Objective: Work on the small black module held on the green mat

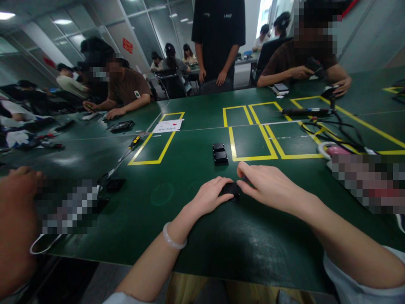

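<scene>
On the green table, my left hand [212,194] is closed on a small flat black piece [232,191], thumb at its near side and fingers over its far side. My right hand [264,183] comes from the right with thumb and forefinger curled in close at the right edge of the same piece; whether its fingertips pinch something small is hidden. Just beyond my hands lies a black rectangular block [220,154] with two raised sections and small knobs along its sides. A pale bracelet [174,237] circles my left wrist.
Yellow tape rectangles [232,144] mark the table. A yellow-black screwdriver [135,142] and a paper sheet [167,126] lie left. Black cables [343,126] coil at the right. Another person's arm [17,228] reaches in at the left; other people sit and stand across the table.
</scene>
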`<state>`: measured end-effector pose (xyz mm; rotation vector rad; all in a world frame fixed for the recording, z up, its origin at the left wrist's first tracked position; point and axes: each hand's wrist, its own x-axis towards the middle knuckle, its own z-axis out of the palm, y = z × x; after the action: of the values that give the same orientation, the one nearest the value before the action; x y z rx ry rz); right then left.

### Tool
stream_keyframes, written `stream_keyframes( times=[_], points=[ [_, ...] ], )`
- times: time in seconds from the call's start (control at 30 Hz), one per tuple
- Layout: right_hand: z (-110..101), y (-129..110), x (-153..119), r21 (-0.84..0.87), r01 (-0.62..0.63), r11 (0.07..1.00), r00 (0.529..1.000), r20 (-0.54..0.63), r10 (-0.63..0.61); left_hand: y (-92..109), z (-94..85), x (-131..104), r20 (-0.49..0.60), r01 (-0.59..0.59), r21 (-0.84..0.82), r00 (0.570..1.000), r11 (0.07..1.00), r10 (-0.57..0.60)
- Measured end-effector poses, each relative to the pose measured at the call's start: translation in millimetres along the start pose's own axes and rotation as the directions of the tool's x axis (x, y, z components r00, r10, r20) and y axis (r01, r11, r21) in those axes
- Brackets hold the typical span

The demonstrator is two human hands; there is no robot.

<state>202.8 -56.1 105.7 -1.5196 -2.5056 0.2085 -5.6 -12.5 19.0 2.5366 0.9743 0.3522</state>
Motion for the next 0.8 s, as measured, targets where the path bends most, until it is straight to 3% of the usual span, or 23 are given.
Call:
stream_keyframes(
  times=[0.13, 0.3, 0.5, 0.67, 0.8],
  points=[
    [1.0, 0.3, 1.3, -0.091, -0.062, 0.994, 0.997, 0.045, 0.066, -0.5, 0.9, 0.0, 0.004, 0.008, 0.013, 1.0, 1.0, -0.008],
    [-1.4, 4.3, -1.6, 0.053, 0.045, 0.998, 0.999, 0.018, -0.047, 1.0, -0.9, 0.1, 0.003, 0.002, -0.004, 1.0, 1.0, -0.002],
    [0.6, 1.0, 0.8, -0.075, -0.067, 0.995, 0.997, 0.041, 0.07, 0.6, -0.4, 0.4, 0.005, 0.009, 0.013, 1.0, 1.0, -0.009],
    [-0.1, 5.4, -2.2, 0.067, 0.064, 0.996, 0.997, 0.033, -0.066, 1.1, -0.7, 0.6, 0.003, 0.001, -0.003, 1.0, 1.0, -0.001],
    [-0.8, 2.3, -1.0, 0.003, -0.003, 1.0, 1.0, 0.02, 0.003, 0.9, -1.0, 0.5, 0.002, 0.001, 0.006, 1.0, 1.0, -0.001]
  ],
)
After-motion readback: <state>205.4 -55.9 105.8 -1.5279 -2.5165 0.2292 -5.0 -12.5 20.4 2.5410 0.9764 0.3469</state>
